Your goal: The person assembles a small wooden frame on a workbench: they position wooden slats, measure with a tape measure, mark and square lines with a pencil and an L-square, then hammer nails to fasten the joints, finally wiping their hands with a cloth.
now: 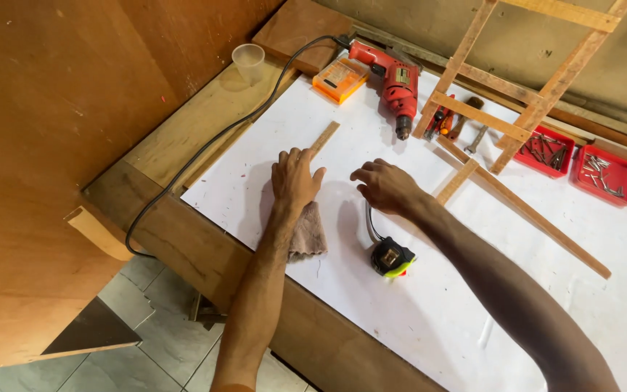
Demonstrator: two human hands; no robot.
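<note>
Our left hand (pixel 295 178) lies flat and open on the small wood strip (pixel 324 138), pinning it. Our right hand (pixel 384 186) hovers half-curled, gripping nothing. We judge steady downward pressure keeps the strip from sliding on the white sheet (pixel 415 305).

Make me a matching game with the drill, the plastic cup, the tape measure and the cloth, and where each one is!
Things:
1. drill
2. plastic cup
3. tape measure
4. cloth

Places:
A. under the left hand's wrist
B. on the bare wood beside the white sheet
C. on the white sheet, near the right forearm
D. at the far edge of the sheet, next to the orange case

Pairs: 1-D, 2-B, 3-C, 4-A
</note>
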